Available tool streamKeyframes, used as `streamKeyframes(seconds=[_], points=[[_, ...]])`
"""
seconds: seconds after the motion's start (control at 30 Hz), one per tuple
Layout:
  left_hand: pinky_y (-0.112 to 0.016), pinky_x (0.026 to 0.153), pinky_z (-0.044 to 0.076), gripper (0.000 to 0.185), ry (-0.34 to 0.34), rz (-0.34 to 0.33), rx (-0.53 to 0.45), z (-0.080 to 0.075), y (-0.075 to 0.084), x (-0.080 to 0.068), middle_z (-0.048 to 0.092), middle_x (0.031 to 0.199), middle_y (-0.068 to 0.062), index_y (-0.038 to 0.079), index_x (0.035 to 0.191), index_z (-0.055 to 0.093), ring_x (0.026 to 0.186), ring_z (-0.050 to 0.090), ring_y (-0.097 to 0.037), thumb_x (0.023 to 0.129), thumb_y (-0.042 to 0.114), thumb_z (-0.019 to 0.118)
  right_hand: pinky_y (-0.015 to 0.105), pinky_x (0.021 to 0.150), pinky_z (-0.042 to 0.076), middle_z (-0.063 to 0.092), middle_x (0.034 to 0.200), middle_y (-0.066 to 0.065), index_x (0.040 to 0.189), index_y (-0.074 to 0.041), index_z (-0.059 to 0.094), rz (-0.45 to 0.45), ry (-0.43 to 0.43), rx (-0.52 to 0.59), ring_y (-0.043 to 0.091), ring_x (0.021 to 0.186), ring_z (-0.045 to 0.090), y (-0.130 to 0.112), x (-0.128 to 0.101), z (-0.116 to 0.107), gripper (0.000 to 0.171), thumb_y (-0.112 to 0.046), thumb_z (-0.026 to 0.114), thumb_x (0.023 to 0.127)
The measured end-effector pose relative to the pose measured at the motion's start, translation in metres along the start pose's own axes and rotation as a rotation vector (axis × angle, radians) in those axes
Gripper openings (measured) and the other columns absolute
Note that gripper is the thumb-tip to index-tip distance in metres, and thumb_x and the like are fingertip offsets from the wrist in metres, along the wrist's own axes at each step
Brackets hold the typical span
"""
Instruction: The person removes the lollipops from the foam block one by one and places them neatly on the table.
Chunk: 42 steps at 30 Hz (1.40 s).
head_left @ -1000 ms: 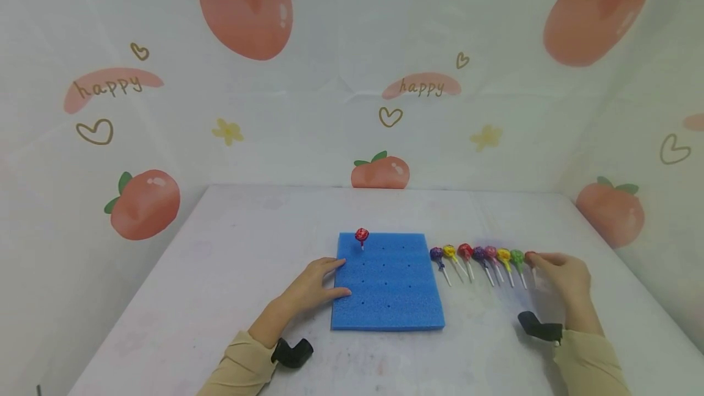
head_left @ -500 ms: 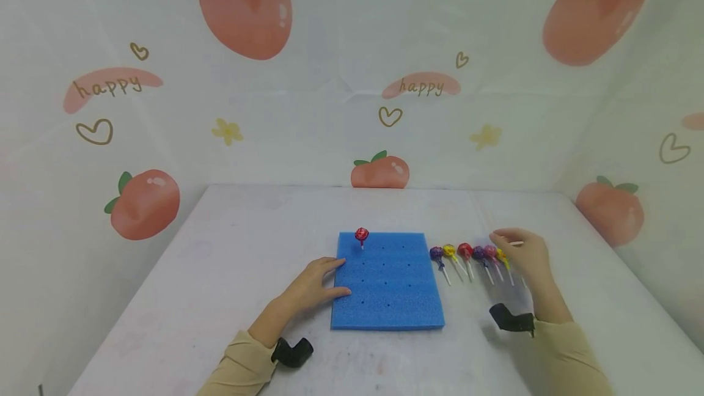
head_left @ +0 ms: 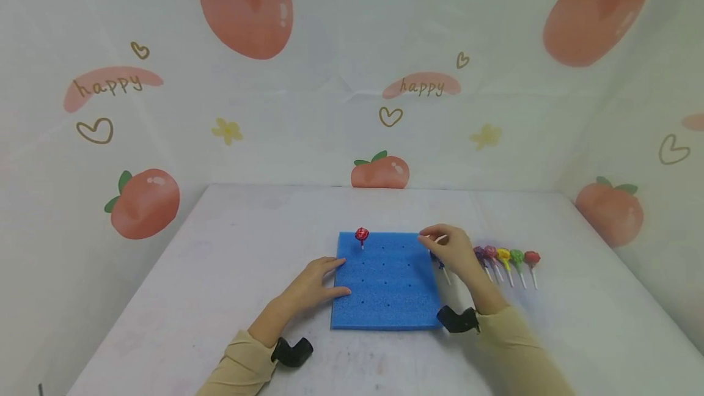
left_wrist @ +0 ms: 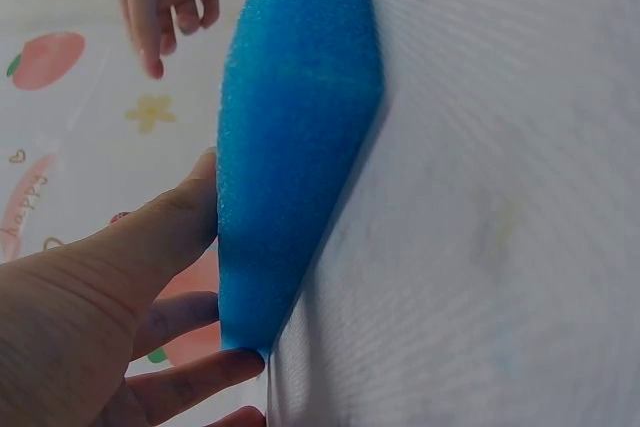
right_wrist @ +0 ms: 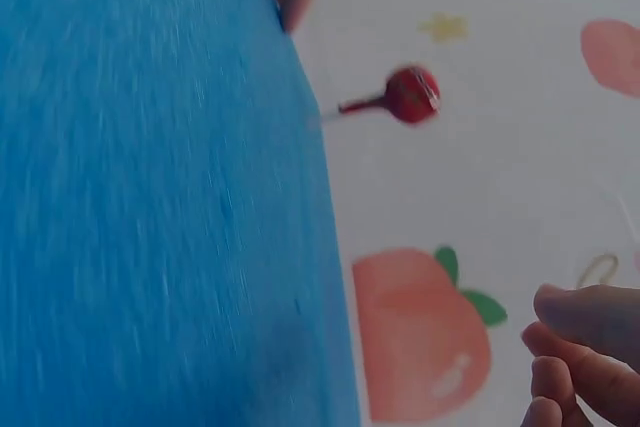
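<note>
My left hand (head_left: 316, 286) lies flat at the near left edge of the foam (head_left: 387, 280), fingers straight and a little spread, pressing its rim so the block stays put on the table (head_left: 220, 274). The left wrist view shows the fingertips touching the foam's side.

My right hand (head_left: 451, 249) hovers over the foam's far right corner, fingers curled, thumb and forefinger pinching a white stick (head_left: 440, 238) that pokes out to the left. I judge this is a lollipop in mid-carry; its head is hidden in my hand, so I cannot tell the colour. Next, as I judge it, the stick must be turned downward and lined up over one of the small holes, then pushed in straight.

The foam holds one red lollipop (head_left: 361, 236), standing upright in the far left hole; the other holes look bare. Farther right, the row (head_left: 508, 258) of loose lollipops lies on the table, sticks toward me.
</note>
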<state>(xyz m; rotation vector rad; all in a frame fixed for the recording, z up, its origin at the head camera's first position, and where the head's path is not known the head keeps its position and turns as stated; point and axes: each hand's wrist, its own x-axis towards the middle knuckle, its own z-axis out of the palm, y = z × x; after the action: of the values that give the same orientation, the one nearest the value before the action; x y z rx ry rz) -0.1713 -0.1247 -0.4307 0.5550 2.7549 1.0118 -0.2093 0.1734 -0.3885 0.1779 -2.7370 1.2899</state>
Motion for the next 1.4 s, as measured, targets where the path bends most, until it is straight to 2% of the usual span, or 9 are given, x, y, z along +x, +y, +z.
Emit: streamKeyframes(seconds=[0.37,0.6,0.93,1.07,1.4], points=[[-0.053,0.108,0.035,0.066,-0.002,0.000,0.010,0.000,0.001,0.001,0.047,0.139,-0.019,0.006,0.137,0.047,0.132,0.040,-0.037,0.082,0.036,0.070,0.018,0.053,0.040,0.062,0.080,0.010,0.102,-0.001,0.069,-0.073,-0.124,0.115,0.012,0.065,0.051,-0.021,0.009,0.054,0.025,-0.018,0.069,0.084],[-0.053,0.108,0.035,0.066,-0.006,-0.002,0.017,0.000,0.001,0.001,0.047,0.139,-0.019,0.006,0.137,0.047,0.132,0.040,-0.037,0.083,0.036,0.069,0.021,0.055,0.044,0.065,0.080,0.011,0.106,-0.001,0.068,-0.051,-0.166,0.163,0.010,0.068,0.057,-0.026,0.014,0.078,0.029,-0.018,0.070,0.083],[-0.054,0.107,0.036,0.066,0.000,0.026,0.031,0.000,-0.001,0.001,0.048,0.137,-0.020,0.003,0.136,0.047,0.130,0.042,-0.038,0.082,0.037,0.069,0.023,0.055,0.047,0.066,0.084,0.011,0.110,-0.001,0.066,0.015,-0.170,0.198,0.018,0.079,0.061,-0.035,0.018,0.093,0.034,-0.018,0.071,0.082],[-0.053,0.107,0.036,0.066,-0.003,0.028,0.032,0.000,-0.001,0.001,0.048,0.137,-0.020,0.004,0.136,0.047,0.131,0.041,-0.038,0.082,0.037,0.069,0.023,0.054,0.045,0.066,0.083,0.010,0.106,-0.002,0.068,0.035,-0.157,0.201,0.017,0.077,0.059,-0.036,0.019,0.095,0.029,-0.017,0.072,0.081],[-0.053,0.108,0.034,0.068,0.000,0.020,0.015,0.000,0.001,0.001,0.048,0.137,-0.021,0.002,0.136,0.047,0.131,0.041,-0.038,0.082,0.036,0.070,0.022,0.051,0.040,0.065,0.077,0.014,0.095,0.001,0.069,0.012,-0.104,0.218,0.012,0.066,0.051,-0.038,0.021,0.098,0.021,-0.012,0.073,0.079]])
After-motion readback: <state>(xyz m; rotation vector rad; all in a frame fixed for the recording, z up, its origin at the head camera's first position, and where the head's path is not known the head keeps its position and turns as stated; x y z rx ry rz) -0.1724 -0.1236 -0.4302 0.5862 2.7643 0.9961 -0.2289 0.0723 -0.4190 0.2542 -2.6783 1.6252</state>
